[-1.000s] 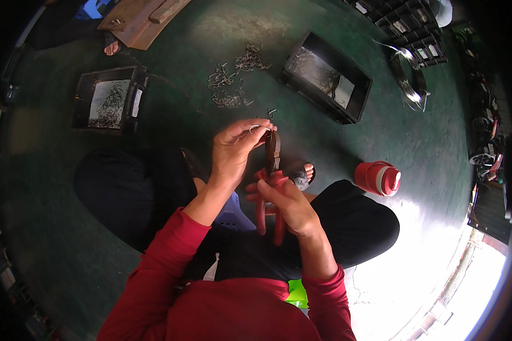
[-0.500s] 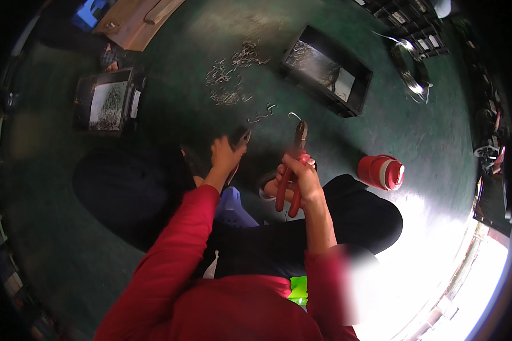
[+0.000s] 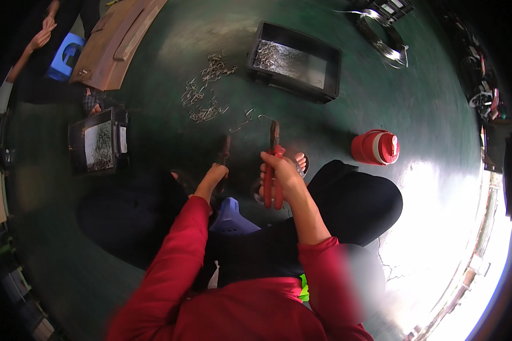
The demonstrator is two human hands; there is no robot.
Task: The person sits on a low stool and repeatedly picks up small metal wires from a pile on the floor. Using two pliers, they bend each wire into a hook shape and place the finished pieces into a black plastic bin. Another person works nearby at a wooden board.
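Since a second ago our left hand (image 3: 214, 174) has dropped away from the bent wire (image 3: 264, 117) | wire: at red pliers' (image 3: 278, 151) tips, centre; our right hand (image 3: 284, 171) clenched round them | left grasps dark tool (image 3: 226, 149) | step: apparently wire-shaping; next calls for steady grips | loose wire pieces (image 3: 215, 70) far left
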